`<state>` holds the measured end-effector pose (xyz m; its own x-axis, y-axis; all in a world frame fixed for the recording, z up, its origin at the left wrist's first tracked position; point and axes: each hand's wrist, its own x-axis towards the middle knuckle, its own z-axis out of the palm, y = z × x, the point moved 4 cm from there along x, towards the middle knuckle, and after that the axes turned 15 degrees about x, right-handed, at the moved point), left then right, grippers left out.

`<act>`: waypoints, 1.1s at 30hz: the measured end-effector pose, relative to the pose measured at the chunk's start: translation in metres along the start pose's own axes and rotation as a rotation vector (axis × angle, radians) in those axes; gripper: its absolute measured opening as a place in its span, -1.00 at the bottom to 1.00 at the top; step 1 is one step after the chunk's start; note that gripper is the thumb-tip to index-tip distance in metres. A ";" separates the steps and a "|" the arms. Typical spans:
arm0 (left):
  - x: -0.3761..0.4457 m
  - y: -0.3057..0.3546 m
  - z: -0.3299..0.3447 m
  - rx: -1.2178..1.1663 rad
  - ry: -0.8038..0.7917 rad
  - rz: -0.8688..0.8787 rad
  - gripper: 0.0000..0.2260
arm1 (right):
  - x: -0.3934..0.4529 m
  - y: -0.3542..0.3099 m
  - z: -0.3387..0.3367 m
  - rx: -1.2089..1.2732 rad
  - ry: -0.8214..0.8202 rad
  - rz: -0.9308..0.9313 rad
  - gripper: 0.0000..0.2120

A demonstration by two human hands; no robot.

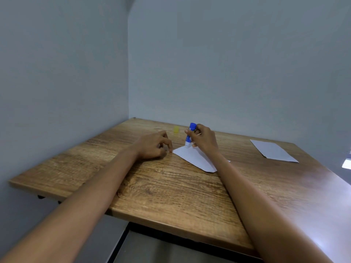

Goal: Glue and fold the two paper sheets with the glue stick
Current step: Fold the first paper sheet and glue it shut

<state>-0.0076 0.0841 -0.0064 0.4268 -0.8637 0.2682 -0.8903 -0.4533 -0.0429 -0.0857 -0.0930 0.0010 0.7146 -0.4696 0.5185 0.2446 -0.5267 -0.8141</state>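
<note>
Head view: the right forearm crosses over the near white paper sheet (195,158) and hides its right part, so only a wedge of it and a sliver past the arm show; whether it is folded cannot be told. The right hand (204,138) is wrapped around the blue-bodied glue stick with a white tip (190,135), held nearly upright with the tip down on the sheet's far edge; the label on it is too small to read. The left hand (152,145) is curled, fingertips pressed on the wooden table (161,190) at the sheet's left corner, gripping nothing. Two paper sheets are in view: the second white sheet (272,150) lies flat, well apart to the right. One small yellow cap (176,129) stands behind the hands. A bright thing at the right edge is cut off
</note>
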 end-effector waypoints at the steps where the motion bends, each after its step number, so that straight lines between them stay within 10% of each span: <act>1: 0.000 0.000 0.000 0.000 -0.002 -0.001 -0.77 | 0.000 0.000 -0.001 -0.015 0.011 0.000 -0.72; 33: -0.002 0.015 -0.010 -0.064 0.080 0.026 -0.76 | -0.001 0.009 -0.027 0.142 0.232 0.107 -0.72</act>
<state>-0.0235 0.0809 0.0019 0.3915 -0.8534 0.3440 -0.9104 -0.4135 0.0102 -0.1020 -0.1168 0.0000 0.5765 -0.6751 0.4604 0.2771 -0.3685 -0.8874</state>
